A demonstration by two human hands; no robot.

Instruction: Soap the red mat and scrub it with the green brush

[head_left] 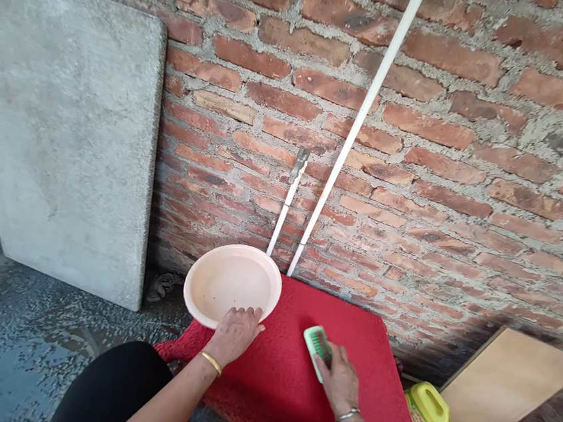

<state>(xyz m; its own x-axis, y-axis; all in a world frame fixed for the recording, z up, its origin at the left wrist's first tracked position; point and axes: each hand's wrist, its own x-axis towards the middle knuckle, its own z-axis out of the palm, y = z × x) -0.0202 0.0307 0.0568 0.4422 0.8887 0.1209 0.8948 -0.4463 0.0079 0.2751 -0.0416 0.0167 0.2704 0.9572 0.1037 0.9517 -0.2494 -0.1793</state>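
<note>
My left hand (236,334) grips the near rim of a pale pink plastic basin (227,279), fingers over the edge. The basin is tilted and has a few dark specks inside. In my right hand (341,380) is a green and white scrub brush (316,349), its green bristles partly showing. The brush is over a red cloth (288,386) spread on a low flat surface; I cannot tell whether it touches the cloth. The cloth's fringed edge hangs down at the front and left.
A grey slab (69,128) leans on the brick wall (447,168) at left, beside wet ground (42,333). White pipes (358,122) rise behind the basin. At right are a yellow-green jug (428,414) and a tan board (509,383). My black-clad knee (114,388) is front left.
</note>
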